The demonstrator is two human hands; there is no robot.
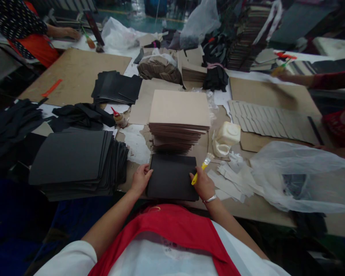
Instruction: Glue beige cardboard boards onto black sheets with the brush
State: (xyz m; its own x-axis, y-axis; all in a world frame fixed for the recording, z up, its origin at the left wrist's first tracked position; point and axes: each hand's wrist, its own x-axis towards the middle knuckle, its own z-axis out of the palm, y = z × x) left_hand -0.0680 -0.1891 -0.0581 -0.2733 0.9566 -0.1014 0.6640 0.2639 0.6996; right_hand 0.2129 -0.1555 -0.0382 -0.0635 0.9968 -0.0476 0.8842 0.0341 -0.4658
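Note:
A black rectangular sheet (pixel 172 177) lies flat on the table right in front of me. My left hand (pixel 140 178) rests on its left edge, fingers curled against it. On the sheet's right edge sits my right hand (pixel 202 184), closed round a yellow-handled brush (pixel 202 168) whose bristles point up and away. Just behind the sheet stands a tall stack of tan boards (pixel 178 119).
A thick stack of black sheets (pixel 74 161) lies at my left, white paper strips (pixel 230 180) and a clear plastic bag (pixel 301 176) at my right. A white glue tub (pixel 226 138) and a small glue bottle (pixel 118 118) stand nearby. Other people's hands (pixel 71 33) work at the far side.

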